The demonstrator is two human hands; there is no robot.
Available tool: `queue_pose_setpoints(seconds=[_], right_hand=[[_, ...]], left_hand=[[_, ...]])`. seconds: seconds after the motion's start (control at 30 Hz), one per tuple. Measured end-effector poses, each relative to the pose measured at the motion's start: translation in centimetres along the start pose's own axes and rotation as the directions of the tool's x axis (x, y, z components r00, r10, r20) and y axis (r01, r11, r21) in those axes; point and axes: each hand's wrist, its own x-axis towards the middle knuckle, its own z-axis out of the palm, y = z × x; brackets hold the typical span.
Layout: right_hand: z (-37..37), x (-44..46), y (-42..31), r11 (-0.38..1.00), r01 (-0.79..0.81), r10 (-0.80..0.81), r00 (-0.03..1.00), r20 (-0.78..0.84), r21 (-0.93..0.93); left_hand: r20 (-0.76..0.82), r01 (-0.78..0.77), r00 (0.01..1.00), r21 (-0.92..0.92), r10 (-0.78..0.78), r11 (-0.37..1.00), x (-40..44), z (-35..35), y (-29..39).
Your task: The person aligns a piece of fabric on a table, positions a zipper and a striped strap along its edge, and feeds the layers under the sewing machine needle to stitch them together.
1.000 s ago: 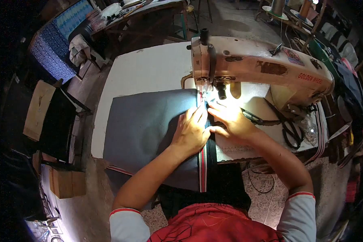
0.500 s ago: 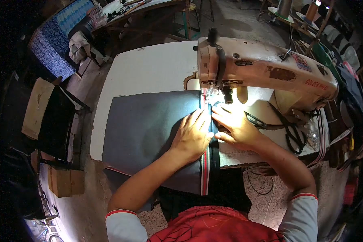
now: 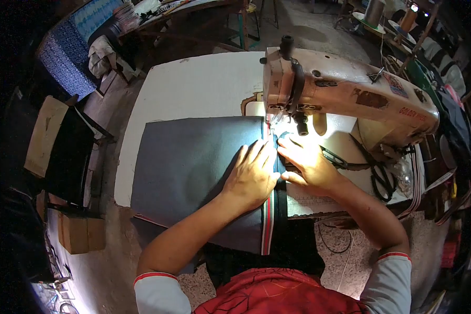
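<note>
A grey cloth [image 3: 193,162] lies on the white sewing table [image 3: 193,83], with a red, white and black striped band [image 3: 268,225] along its right edge. My left hand [image 3: 251,175] rests flat on the cloth and band, fingers spread toward the needle area. On the dark edge right of the band, my right hand [image 3: 309,162] presses down with its fingers apart. The sewing machine head [image 3: 345,86] stands just beyond both hands, its lamp glaring over the presser foot, whose detail is washed out.
Black scissors [image 3: 379,175] lie right of my right hand, near a clear plastic bag [image 3: 404,175]. Striped bands hang off the table's right side. Thread spools [image 3: 374,13] stand at the back right. A chair [image 3: 65,152] and a cardboard box [image 3: 81,233] are at the left.
The machine has shifted slightly right in the view. Both hands sit slightly lower and further right relative to the frame, still flat on the cloth and band.
</note>
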Motion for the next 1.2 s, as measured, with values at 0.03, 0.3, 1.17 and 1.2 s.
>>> queue_pose_setpoints(seconds=[0.03, 0.3, 1.17, 1.2], right_hand=[[0.0, 0.0, 0.0, 1.0, 0.002, -0.002, 1.0, 0.0, -0.002], [0.0, 0.2, -0.3, 0.998, 0.018, -0.021, 0.999, -0.043, -0.065], [1.3, 0.9, 1.1, 0.985, 0.058, -0.083, 0.985, -0.15, -0.165], [1.2, 0.8, 1.1, 0.986, 0.055, -0.078, 0.986, -0.147, -0.159]], left_hand=[[-0.007, -0.002, 1.0, -0.004, 0.002, 1.0, 0.0, 0.1, 0.0], [-0.048, -0.02, 0.999, -0.004, 0.02, 1.0, 0.2, 0.5, -0.2], [-0.065, -0.131, 0.989, 0.01, 0.131, 0.991, 1.2, -0.2, -1.1], [-0.061, -0.135, 0.989, 0.012, 0.135, 0.991, 1.2, -0.1, -1.3]])
